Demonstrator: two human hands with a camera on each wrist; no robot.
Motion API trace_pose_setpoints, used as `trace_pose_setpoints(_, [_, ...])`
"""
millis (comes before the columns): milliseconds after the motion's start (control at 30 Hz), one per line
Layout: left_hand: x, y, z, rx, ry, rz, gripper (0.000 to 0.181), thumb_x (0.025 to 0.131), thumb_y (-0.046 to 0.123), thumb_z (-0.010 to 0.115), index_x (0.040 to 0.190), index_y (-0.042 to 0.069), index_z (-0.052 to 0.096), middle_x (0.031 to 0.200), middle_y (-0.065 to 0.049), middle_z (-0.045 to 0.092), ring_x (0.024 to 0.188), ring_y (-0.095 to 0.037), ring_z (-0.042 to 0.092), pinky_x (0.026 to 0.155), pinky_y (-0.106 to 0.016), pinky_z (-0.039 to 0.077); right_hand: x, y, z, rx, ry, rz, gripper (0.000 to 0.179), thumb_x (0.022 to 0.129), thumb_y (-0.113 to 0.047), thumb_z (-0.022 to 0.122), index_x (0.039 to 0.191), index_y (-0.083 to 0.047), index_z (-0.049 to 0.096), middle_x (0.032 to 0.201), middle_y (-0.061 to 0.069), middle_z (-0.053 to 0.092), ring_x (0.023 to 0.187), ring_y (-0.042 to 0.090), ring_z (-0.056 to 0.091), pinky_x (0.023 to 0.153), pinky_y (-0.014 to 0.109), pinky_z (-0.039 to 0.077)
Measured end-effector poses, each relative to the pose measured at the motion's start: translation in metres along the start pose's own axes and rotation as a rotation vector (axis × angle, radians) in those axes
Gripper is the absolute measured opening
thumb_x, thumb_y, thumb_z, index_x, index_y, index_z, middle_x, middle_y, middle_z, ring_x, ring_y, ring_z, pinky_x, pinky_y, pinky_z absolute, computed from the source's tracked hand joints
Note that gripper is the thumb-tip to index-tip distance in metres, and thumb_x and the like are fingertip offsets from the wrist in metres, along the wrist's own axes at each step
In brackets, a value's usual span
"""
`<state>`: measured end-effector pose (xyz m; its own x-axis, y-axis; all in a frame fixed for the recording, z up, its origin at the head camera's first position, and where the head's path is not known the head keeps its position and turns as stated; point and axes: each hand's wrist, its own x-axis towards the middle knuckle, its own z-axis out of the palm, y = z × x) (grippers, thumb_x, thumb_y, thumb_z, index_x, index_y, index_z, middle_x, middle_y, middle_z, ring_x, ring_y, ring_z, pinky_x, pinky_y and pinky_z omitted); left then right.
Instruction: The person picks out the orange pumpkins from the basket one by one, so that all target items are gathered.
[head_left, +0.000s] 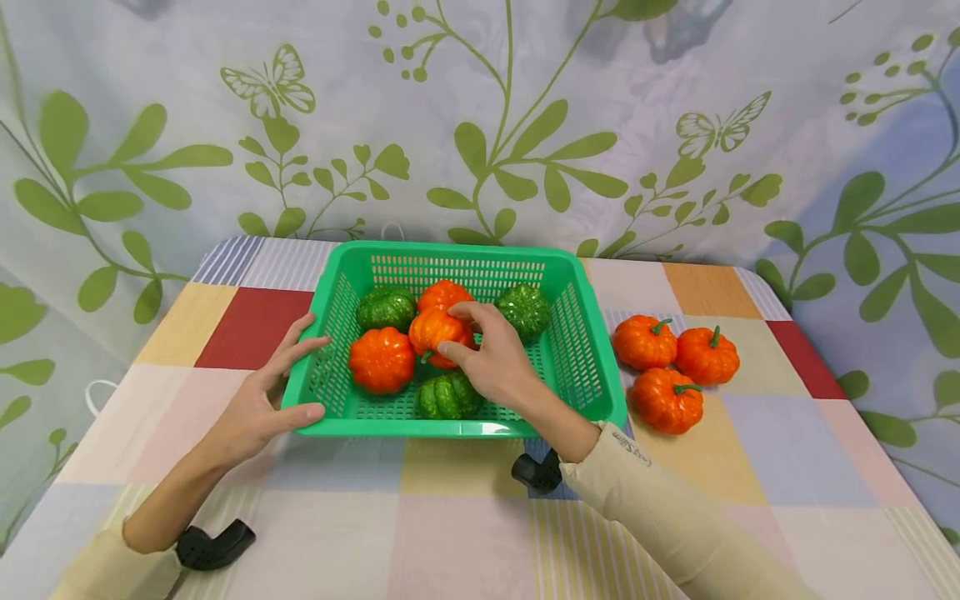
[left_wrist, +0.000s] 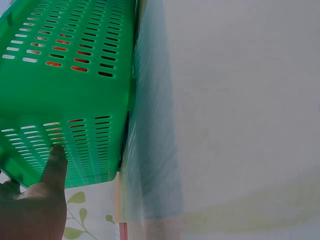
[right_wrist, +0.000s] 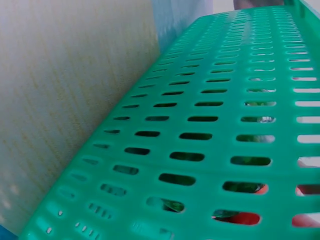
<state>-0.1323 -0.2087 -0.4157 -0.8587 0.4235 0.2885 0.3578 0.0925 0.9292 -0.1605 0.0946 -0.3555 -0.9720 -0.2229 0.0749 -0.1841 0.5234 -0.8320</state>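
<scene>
A green plastic basket point(head_left: 450, 427) with slotted walls stands on the table. My right hand point(head_left: 501, 357) reaches over its front rim and pinches an orange toy pumpkin point(head_left: 432, 327) between thumb and fingers. Beside that one lie two more orange pumpkins, one at the front left point(head_left: 381, 361) and one behind point(head_left: 444, 293). Green pumpkins sit at the back left point(head_left: 386, 308), back right point(head_left: 524, 311) and front point(head_left: 447, 396). At the left end my left hand point(head_left: 258, 408) holds the rim; in the left wrist view a finger point(left_wrist: 56, 165) presses the outer wall.
Three orange pumpkins with green stems stand on the table right of the basket: one behind point(head_left: 643, 342), one at the right point(head_left: 707, 355) and one in front point(head_left: 667, 402). A patchwork tablecloth point(head_left: 465, 533) covers the table. A leaf-patterned curtain point(head_left: 480, 108) hangs behind.
</scene>
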Motion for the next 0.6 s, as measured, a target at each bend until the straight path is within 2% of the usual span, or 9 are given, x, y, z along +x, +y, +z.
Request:
trace_pose_setpoints(133, [0.0002,0.0013,0.0009,0.009,-0.001,0.001,0.066,0.085,-0.011,0.059,0.147,-0.004,0.038,0.165,-0.004,0.005,0.143,-0.017,0.014,0.096,-0.015,0.041,-0.0016,0.0007,-0.001,0.022,0.006,-0.021,0.043,0.091,-0.012,0.071,0.131,-0.006,0.057,0.123,0.008,0.055,0.112,0.024,0.053,0.09,0.039,0.048])
trace_pose_setpoints(367, [-0.0008,0.0013,0.001,0.009,0.002,-0.023,0.065,0.085,-0.009,0.059,0.146,-0.005,0.037,0.165,-0.002,0.005,0.143,-0.02,0.015,0.096,-0.016,0.041,-0.0046,-0.0004,-0.0031,0.025,-0.011,-0.029,0.06,0.09,-0.017,0.072,0.145,-0.008,0.05,0.111,0.011,0.05,0.101,0.025,0.052,0.08,0.039,0.049])
trace_pose_setpoints(600, [-0.0013,0.0009,0.0005,-0.021,-0.007,-0.034,0.066,0.086,-0.009,0.059,0.147,-0.005,0.036,0.165,0.0,0.003,0.141,-0.017,0.02,0.095,-0.017,0.044,-0.006,-0.0006,-0.0041,0.062,0.004,-0.028,0.059,0.087,-0.018,0.071,0.143,-0.013,0.053,0.11,0.011,0.048,0.099,0.025,0.051,0.077,0.039,0.049])
